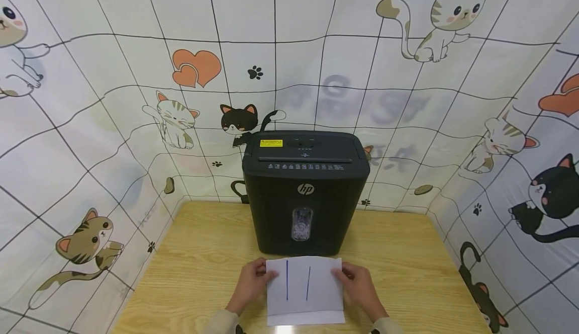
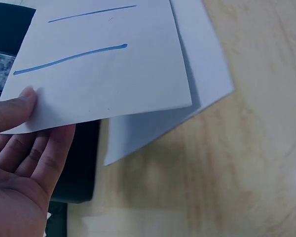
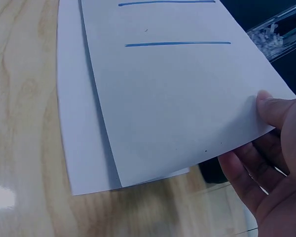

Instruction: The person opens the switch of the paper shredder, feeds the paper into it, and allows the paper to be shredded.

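Note:
In the head view a sheet of white paper with two blue pen lines is held in front of a black HP paper shredder. My left hand pinches its left edge, thumb on top and fingers beneath. At the opposite edge my right hand grips it the same way. A second white layer shows under the marked one in the left wrist view, sticking out past its near edge. From the right wrist view, the right thumb presses on the paper near a far corner.
The shredder stands upright at the back of a wooden table, its feed slot on top and paper shreds visible through a front window. A cat-patterned curtain surrounds the table at the back and sides.

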Demonstrator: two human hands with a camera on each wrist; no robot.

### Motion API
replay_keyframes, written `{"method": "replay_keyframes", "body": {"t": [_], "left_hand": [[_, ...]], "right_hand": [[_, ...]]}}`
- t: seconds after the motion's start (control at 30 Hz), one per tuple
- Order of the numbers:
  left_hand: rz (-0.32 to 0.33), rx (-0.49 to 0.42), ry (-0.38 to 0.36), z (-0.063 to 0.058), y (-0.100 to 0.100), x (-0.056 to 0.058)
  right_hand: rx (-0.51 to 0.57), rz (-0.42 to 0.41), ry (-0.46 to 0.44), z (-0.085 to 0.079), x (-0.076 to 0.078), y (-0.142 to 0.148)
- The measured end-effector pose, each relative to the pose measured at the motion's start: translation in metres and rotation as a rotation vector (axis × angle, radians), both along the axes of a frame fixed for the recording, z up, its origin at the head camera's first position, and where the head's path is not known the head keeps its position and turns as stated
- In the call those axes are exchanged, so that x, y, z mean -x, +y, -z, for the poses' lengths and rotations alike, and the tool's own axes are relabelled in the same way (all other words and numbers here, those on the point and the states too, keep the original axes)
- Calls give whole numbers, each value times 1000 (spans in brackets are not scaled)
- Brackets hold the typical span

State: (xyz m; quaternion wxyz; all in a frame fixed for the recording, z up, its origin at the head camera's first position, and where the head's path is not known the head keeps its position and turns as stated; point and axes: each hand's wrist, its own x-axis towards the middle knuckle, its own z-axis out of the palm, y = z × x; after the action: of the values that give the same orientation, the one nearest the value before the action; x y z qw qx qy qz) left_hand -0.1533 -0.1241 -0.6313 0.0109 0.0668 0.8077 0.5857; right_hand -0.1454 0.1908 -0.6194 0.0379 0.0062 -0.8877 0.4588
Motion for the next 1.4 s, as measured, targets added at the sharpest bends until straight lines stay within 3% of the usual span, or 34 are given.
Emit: {"method": "replay_keyframes", "body": {"t": [0.27,0.67,0.97,1.4], "left_hand": [[-20,52,70,-22,-1,4],[-41,73,92,-49,2,11],[-51,124,132,-81,0,15],[-100,123,183,-124,-4,25]], "right_hand": [[4,-12,66,-17,5,5],[30,12,47,-52,10,9],[31,-3,61,-72,15,12],[16,-37,114,-112,24,11]]}}
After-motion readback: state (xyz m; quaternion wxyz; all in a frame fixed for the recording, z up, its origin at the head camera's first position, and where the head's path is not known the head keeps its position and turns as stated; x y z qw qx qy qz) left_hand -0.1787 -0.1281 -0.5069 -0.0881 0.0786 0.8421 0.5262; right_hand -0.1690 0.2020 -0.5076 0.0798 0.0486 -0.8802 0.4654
